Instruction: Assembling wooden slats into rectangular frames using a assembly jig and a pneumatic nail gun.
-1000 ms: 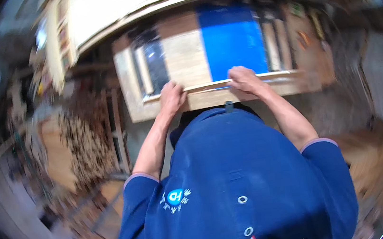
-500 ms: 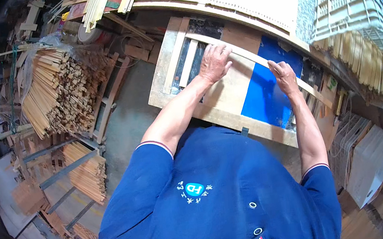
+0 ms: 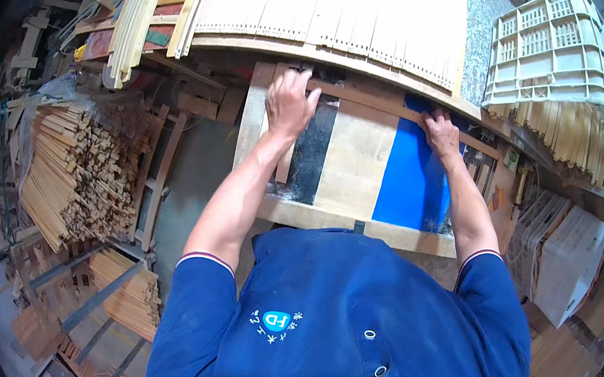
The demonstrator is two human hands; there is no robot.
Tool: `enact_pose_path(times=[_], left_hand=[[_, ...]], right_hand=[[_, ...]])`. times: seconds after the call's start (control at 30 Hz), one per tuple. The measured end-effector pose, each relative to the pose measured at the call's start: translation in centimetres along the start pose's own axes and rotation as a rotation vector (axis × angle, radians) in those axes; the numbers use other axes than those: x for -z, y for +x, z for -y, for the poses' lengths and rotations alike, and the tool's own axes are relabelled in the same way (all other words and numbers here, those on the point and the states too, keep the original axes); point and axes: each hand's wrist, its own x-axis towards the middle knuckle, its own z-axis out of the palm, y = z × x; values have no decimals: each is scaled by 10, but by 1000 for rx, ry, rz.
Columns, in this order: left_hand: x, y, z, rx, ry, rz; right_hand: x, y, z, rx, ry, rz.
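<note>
The wooden frame [image 3: 298,215] lies flat just ahead of the person, its long axis running from near-left to far-right under both arms. The left hand [image 3: 290,103] presses on the far-left corner, fingers curled over the far rail [image 3: 374,100] — gripping it, as far as can be told. The right hand [image 3: 443,135] rests further right on the blue panel [image 3: 411,183], fingers bent at the same rail; whether they clamp it I cannot tell. Bundled wood sticks [image 3: 67,179] lie well left.
</note>
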Motion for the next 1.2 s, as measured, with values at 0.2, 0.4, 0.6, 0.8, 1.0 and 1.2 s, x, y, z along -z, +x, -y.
enact_pose_path(times=[0.2, 0.4, 0.6, 0.8, 1.0, 1.2], left_hand=[[-17, 99, 9, -12, 252, 242], [-26, 110, 18, 178, 154, 416], [-4, 126, 1, 302, 40, 462], [-16, 120, 8, 261, 125, 434], [-34, 112, 7, 343, 71, 300], [-31, 121, 1, 367, 73, 401]], right_hand=[[3, -4, 0, -100, 79, 51], [38, -12, 23, -224, 162, 163], [58, -33, 42, -332, 556, -1], [61, -46, 59, -406, 693, 163], [64, -70, 68, -423, 688, 190], [60, -99, 79, -480, 767, 158]])
